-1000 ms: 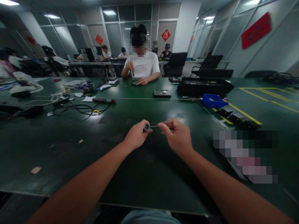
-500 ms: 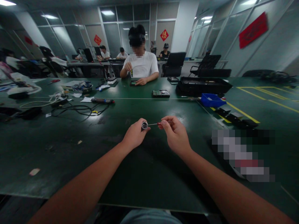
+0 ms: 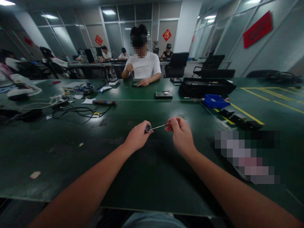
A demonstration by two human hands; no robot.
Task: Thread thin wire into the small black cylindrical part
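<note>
My left hand (image 3: 138,136) is closed around a small dark cylinder with a round, metal-rimmed end (image 3: 147,128) that faces me. Most of its body is hidden by my fingers. In my right hand (image 3: 181,134) is a screwdriver with a thin metal shaft (image 3: 158,127) and a reddish handle, largely covered by the fingers. The shaft slants down to the left, and its tip is at the open end of the cylinder. Whether the tip touches anything inside is too small to tell. Both hands are above the green table (image 3: 142,183).
Across the table a person (image 3: 142,65) works on a circuit-board part. A hard drive (image 3: 163,94) lies between us. Black cables (image 3: 80,110) and an electric screwdriver (image 3: 104,102) are at left. A blue bin (image 3: 216,101) and black tray (image 3: 206,87) stand at right.
My right hand has shifted slightly right and up, so more of the shaft shows and it slants more. The cylinder in my left hand has turned a little.
</note>
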